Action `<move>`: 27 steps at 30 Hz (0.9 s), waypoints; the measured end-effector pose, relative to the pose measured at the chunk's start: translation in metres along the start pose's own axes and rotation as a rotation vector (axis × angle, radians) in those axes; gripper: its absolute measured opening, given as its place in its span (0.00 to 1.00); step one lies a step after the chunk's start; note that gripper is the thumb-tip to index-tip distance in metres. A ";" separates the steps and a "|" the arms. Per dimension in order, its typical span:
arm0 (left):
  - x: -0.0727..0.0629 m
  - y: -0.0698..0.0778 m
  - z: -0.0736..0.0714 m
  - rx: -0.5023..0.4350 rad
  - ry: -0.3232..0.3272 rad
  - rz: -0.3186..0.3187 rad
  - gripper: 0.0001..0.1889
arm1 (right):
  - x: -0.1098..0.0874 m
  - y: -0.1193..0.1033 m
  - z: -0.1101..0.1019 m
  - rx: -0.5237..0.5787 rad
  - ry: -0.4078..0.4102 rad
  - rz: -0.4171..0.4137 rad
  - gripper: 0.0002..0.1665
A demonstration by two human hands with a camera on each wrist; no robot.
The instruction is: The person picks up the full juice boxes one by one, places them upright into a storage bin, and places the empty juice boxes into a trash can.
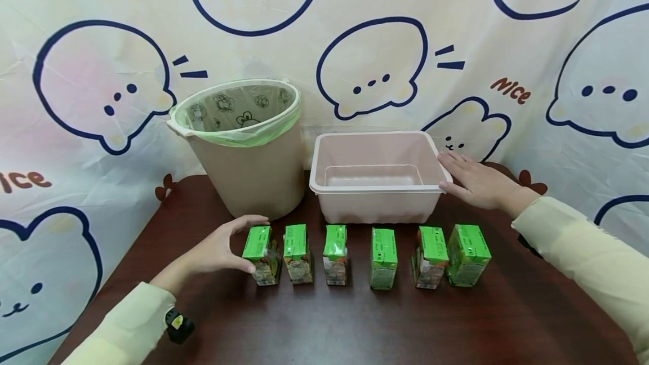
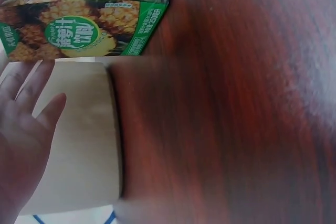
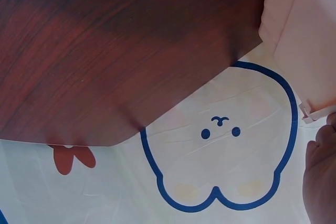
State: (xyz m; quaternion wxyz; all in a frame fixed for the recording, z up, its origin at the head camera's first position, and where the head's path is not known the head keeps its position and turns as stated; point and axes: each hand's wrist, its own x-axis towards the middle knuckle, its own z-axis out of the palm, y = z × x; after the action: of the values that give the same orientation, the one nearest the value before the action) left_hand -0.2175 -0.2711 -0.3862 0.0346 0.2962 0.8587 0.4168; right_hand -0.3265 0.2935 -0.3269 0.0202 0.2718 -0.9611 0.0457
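Observation:
My left hand (image 1: pixel 215 246) is at the leftmost juice box (image 1: pixel 261 255), its thumb near the front and its fingers behind the green top. In the left wrist view, pineapple pictures cover this juice box (image 2: pixel 73 30), and the fingers (image 2: pixel 29 85) extend toward its edge. My right hand (image 1: pixel 479 182) rests with straight fingers on the right rim of a pale pink plastic basin (image 1: pixel 375 204). Several similar green-topped juice boxes stand upright in a row before the basin, from one beside the left hand (image 1: pixel 299 255) to the rightmost box (image 1: pixel 469 255).
A beige trash bin (image 1: pixel 258 173) with a green-edged liner (image 1: pixel 238 137) stands behind the left boxes, left of the basin. Everything sits on a dark reddish-brown table (image 1: pixel 324 325). A cartoon-print cloth (image 1: pixel 284 55) hangs behind the table.

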 end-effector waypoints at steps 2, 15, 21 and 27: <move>0.000 -0.001 0.002 -0.023 -0.009 0.002 0.44 | 0.000 0.000 -0.001 0.001 0.004 -0.002 0.47; 0.003 -0.007 0.011 -0.244 -0.046 -0.004 0.39 | -0.002 -0.002 -0.002 0.007 -0.002 0.001 0.47; 0.003 -0.008 0.013 -0.264 -0.023 -0.006 0.38 | -0.001 -0.002 -0.001 0.014 -0.002 0.001 0.47; 0.004 -0.006 0.012 -0.271 0.004 -0.018 0.37 | 0.000 -0.002 -0.002 0.008 0.003 -0.007 0.47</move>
State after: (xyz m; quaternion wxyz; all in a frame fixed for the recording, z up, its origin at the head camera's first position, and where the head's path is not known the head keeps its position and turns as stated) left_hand -0.2200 -0.2640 -0.3980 0.0764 0.2803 0.7973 0.5290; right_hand -0.3254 0.2916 -0.3243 0.0206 0.2750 -0.9599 0.0497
